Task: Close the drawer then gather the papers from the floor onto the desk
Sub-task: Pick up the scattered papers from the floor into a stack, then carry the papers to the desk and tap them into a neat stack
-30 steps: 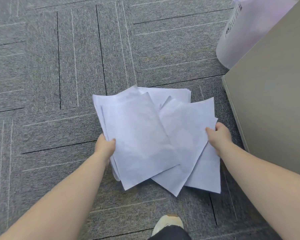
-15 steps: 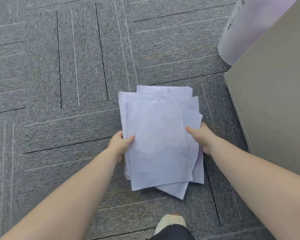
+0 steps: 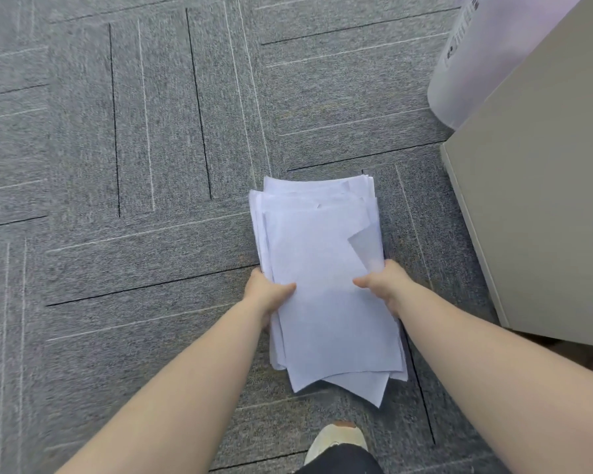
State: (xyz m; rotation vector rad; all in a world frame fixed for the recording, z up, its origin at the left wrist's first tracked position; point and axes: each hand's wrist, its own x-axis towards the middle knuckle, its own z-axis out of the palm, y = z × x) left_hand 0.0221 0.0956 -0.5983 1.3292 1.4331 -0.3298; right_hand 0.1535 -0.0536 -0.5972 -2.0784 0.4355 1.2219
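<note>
A stack of white papers [image 3: 322, 254] lies gathered over the grey carpet, roughly squared, with a few corners sticking out at the near end and one sheet's corner folded up on the right. My left hand [image 3: 266, 290] grips the stack's left edge, thumb on top. My right hand [image 3: 384, 285] grips the right edge, thumb on top as well. Both forearms reach in from the bottom of the view. The desk top and the drawer front are out of sight.
A beige cabinet side [image 3: 541, 206] stands at the right, close to the papers. A translucent white bin [image 3: 476, 59] sits behind it at the top right. Grey carpet tiles [image 3: 134, 165] cover the floor. My shoe [image 3: 336, 439] shows at the bottom.
The papers were fanned out wide; my hands have pushed inward from both sides and squeezed them into one narrow stack. My view has shifted slightly.
</note>
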